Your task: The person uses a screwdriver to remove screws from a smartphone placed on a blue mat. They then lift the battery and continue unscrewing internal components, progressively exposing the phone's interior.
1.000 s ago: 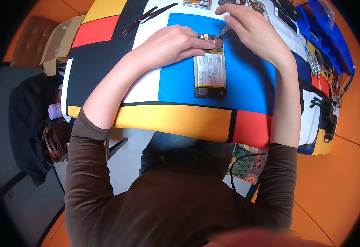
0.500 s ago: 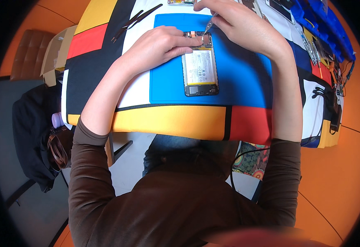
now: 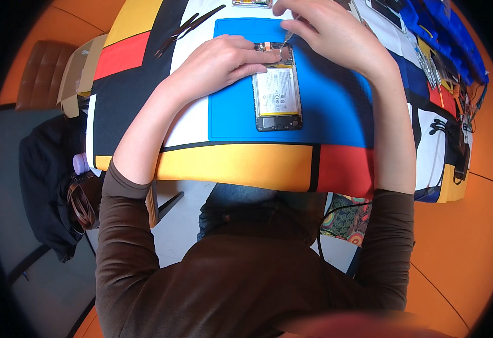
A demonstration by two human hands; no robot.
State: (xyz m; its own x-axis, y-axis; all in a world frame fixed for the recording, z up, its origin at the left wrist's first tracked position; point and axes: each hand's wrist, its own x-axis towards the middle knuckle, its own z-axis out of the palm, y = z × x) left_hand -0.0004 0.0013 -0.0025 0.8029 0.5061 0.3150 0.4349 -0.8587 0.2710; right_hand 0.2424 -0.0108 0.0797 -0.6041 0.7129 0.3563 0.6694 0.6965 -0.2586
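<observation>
Left hand (image 3: 222, 61) palm down, index straight out, tip on upper end of opened phone (image 3: 279, 93); left grip spread, thumb apart from index. Right hand (image 3: 336, 35) arched above, wrist bent, grip pinching slim tool (image 3: 287, 37), angled down toward phone's top end. Phone flat on smooth blue mat (image 3: 336, 121), cloth-covered desk (image 3: 235, 163): black frame, pale rectangular battery (image 3: 278, 93), yellow edging. Cloth colour-blocked. Tool partly behind right fingers, tip hard to make out; left index covers some circuitry.
</observation>
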